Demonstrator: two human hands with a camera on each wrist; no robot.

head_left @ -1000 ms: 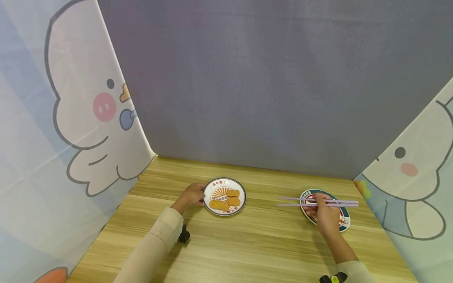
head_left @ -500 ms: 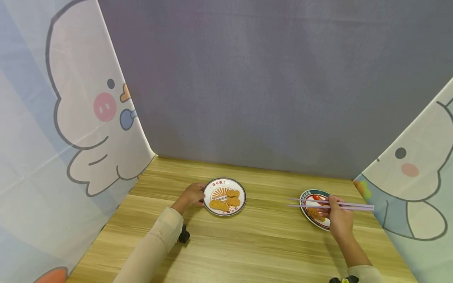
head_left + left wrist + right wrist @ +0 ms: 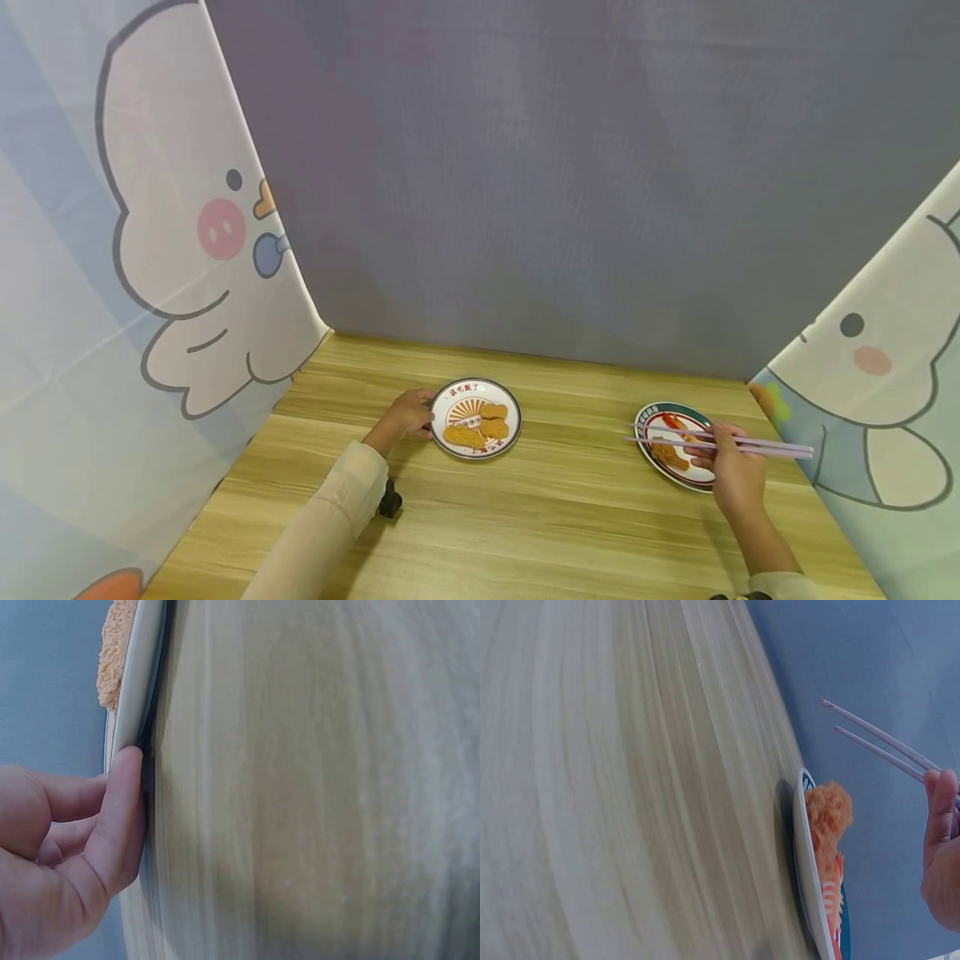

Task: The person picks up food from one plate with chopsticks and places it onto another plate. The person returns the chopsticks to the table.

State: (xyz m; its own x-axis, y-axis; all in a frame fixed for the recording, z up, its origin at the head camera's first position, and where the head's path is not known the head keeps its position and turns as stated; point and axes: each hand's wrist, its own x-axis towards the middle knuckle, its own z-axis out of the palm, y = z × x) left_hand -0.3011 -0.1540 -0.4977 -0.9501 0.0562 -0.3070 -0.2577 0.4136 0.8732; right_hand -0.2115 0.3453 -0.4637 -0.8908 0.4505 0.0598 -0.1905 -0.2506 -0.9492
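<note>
My left hand (image 3: 408,414) pinches the left rim of a white plate (image 3: 457,392) with a dark edge and red characters; in the left wrist view thumb and fingers clasp that rim (image 3: 135,690). Breaded golden pieces (image 3: 493,427) like fried nuggets lie on it. My right hand (image 3: 738,471) holds a pair of light purple chopsticks (image 3: 780,448) above a green-rimmed plate (image 3: 651,412). Their tips stand apart with nothing between them. On this plate are a fried drumstick (image 3: 827,814) and a red-and-white shrimp (image 3: 672,423). The hand hides its right part.
Both plates stand on a wood-grain table (image 3: 555,517). Behind it rises a grey cloth backdrop (image 3: 525,183). Cartoon-printed curtains (image 3: 172,275) close off the left and right sides.
My right hand has moved right with the chopsticks, uncovering the drumstick and shrimp on the green-rimmed plate. The left hand and its plate have stayed put.
</note>
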